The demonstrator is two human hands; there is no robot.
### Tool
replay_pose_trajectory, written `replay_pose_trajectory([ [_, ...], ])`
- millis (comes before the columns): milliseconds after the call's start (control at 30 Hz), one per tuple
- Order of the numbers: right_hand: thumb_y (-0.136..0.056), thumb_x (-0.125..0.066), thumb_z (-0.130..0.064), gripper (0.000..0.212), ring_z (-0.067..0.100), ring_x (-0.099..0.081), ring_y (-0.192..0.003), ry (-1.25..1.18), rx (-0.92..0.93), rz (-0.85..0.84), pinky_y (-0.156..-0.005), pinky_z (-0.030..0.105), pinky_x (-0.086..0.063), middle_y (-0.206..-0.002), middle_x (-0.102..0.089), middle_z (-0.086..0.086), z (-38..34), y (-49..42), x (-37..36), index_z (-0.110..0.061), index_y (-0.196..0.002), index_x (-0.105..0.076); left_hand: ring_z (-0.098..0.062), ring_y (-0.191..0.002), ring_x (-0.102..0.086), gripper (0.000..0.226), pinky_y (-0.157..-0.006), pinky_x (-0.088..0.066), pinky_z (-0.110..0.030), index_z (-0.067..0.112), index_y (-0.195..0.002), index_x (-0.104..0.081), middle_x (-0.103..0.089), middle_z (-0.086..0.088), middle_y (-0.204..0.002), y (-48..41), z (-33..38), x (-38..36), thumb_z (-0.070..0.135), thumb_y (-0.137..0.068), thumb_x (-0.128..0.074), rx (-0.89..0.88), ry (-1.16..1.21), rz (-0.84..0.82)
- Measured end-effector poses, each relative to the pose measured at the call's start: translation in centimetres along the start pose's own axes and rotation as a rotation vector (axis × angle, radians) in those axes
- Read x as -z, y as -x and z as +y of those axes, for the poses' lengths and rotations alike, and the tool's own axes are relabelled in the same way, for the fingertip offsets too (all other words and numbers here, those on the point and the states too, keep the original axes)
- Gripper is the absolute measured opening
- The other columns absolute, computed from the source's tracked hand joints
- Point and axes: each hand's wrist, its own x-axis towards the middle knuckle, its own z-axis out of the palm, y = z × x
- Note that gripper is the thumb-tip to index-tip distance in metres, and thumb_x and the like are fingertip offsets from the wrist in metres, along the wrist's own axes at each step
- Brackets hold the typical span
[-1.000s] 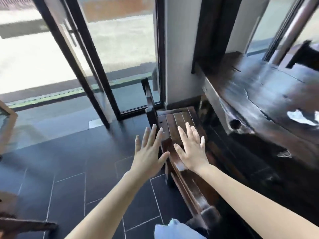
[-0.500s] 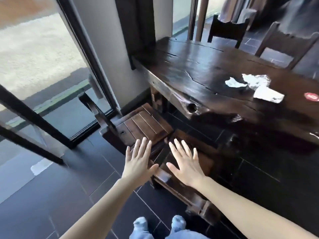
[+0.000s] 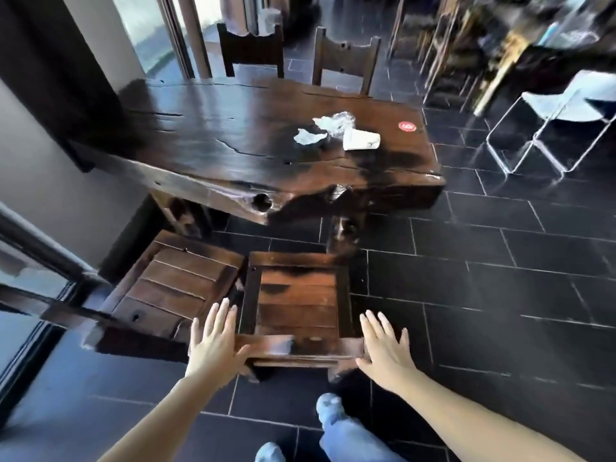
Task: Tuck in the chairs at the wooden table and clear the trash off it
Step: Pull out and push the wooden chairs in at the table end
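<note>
A dark wooden table fills the middle of the head view. Crumpled white paper trash and a tipped white paper cup lie on its right part. Two wooden chairs stand pulled out on my side: one straight ahead, another to its left. My left hand is open at the left end of the near chair's backrest, touching it. My right hand is open at the right end of that backrest. Neither hand holds anything.
Two more wooden chairs stand at the table's far side. A red round sticker is on the table's right end. White wire-frame chairs stand at the right. A glass door and frame run along the left. Dark tiled floor lies to the right.
The view has swung right from the glass door to the table. My hands have spread apart and now sit at both ends of the near chair's backrest.
</note>
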Motion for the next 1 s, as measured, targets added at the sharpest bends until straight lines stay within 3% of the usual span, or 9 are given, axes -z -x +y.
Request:
replay_pose_trajectory([
  [133, -0.083, -0.066, -0.040, 0.089, 0.031, 0.007, -0.145, -0.172, -0.229, 0.045, -0.104, 0.066, -0.027, -0.158, 0.008, 0.001, -0.9, 0.9, -1.7, -0.029, -0.148, -0.006, -0.020, -0.144, 0.010, 0.086, -0.116, 0.000, -0.048, 0.013, -0.147, -0.006, 0.008, -0.003, -0.158, -0.9, -3.5, -0.9, 0.048, -0.084, -0.052, -0.041, -0.091, -0.065],
  [233, -0.081, -0.068, -0.038, 0.085, 0.036, -0.002, -0.143, -0.282, -0.327, 0.112, -0.098, 0.054, -0.043, -0.158, 0.001, 0.005, -2.3, 0.6, -2.3, -0.027, -0.146, -0.015, -0.027, -0.144, -0.010, 0.088, -0.114, -0.016, -0.046, 0.012, -0.145, -0.017, -0.008, -0.007, -0.157, -1.4, -5.1, -1.7, 0.044, -0.077, -0.063, -0.095, -0.114, -0.145],
  [333, -0.080, -0.071, -0.028, 0.076, 0.036, -0.020, -0.136, -0.304, -0.352, 0.187, -0.092, 0.044, -0.050, -0.155, -0.012, 0.008, -2.7, 0.3, -2.5, -0.024, -0.142, -0.026, -0.035, -0.115, -0.051, 0.084, -0.082, -0.053, -0.049, 0.009, -0.122, -0.050, -0.051, -0.011, -0.130, -1.8, -6.5, -3.1, 0.024, -0.046, -0.084, -0.192, -0.042, -0.111],
  [500, -0.076, -0.071, -0.006, 0.072, 0.030, -0.032, -0.124, -0.277, -0.365, 0.221, -0.071, 0.035, -0.057, -0.151, -0.019, 0.005, -2.4, 0.2, -3.3, -0.029, -0.134, -0.034, -0.024, -0.094, -0.053, 0.090, -0.058, -0.056, -0.038, 0.018, -0.105, -0.054, -0.061, -0.002, -0.108, -2.0, -6.7, -3.8, 0.019, -0.023, -0.090, -0.255, 0.047, -0.039],
  [667, -0.078, -0.071, -0.012, 0.065, 0.024, -0.031, -0.123, -0.266, -0.409, 0.228, -0.066, 0.031, -0.057, -0.149, -0.018, -0.002, -2.9, -0.1, -3.2, -0.033, -0.129, -0.036, -0.014, -0.088, -0.057, 0.054, -0.069, -0.044, -0.027, 0.028, -0.098, -0.057, -0.065, 0.008, -0.099, -3.9, -9.5, -3.6, 0.044, -0.047, -0.065, -0.544, 0.020, -0.073],
  [800, -0.078, -0.071, -0.013, 0.067, 0.022, -0.029, -0.125, -0.262, -0.412, 0.223, -0.066, 0.032, -0.058, -0.149, -0.018, -0.004, -2.4, -0.6, -3.1, -0.035, -0.128, -0.034, -0.008, -0.077, -0.060, 0.028, -0.065, -0.034, -0.027, 0.030, -0.085, -0.052, -0.068, 0.012, -0.086, -5.5, -9.7, -3.4, 0.041, -0.060, -0.058, -0.682, -0.029, 0.018],
  [867, -0.078, -0.071, -0.012, 0.067, 0.023, -0.028, -0.127, -0.260, -0.425, 0.225, -0.066, 0.032, -0.058, -0.149, -0.017, -0.004, -1.9, -1.3, -2.5, -0.035, -0.129, -0.034, -0.006, -0.074, -0.064, 0.010, -0.063, -0.036, -0.027, 0.031, -0.084, -0.051, -0.066, 0.014, -0.085, -6.3, -9.5, -3.7, 0.033, -0.081, -0.042, -0.789, -0.074, 0.106],
  [933, -0.080, -0.069, -0.010, 0.067, 0.023, -0.025, -0.128, -0.242, -0.438, 0.236, -0.069, 0.031, -0.058, -0.150, -0.014, -0.003, -1.3, -2.4, -1.7, -0.034, -0.130, -0.032, -0.008, -0.072, -0.065, 0.023, -0.058, -0.044, -0.025, 0.032, -0.086, -0.050, -0.064, 0.014, -0.085, -7.3, -9.0, -3.8, 0.029, -0.090, -0.027, -0.820, -0.095, 0.090],
  [1000, -0.081, -0.067, -0.008, 0.067, 0.023, -0.024, -0.130, -0.238, -0.443, 0.244, -0.073, 0.032, -0.057, -0.151, -0.012, -0.003, -0.8, -3.8, -0.7, -0.034, -0.131, -0.031, -0.009, -0.072, -0.065, 0.012, -0.054, -0.047, -0.025, 0.031, -0.085, -0.053, -0.062, 0.014, -0.088, -8.4, -8.3, -3.0, 0.032, -0.082, -0.041, -0.805, -0.105, 0.080],
])
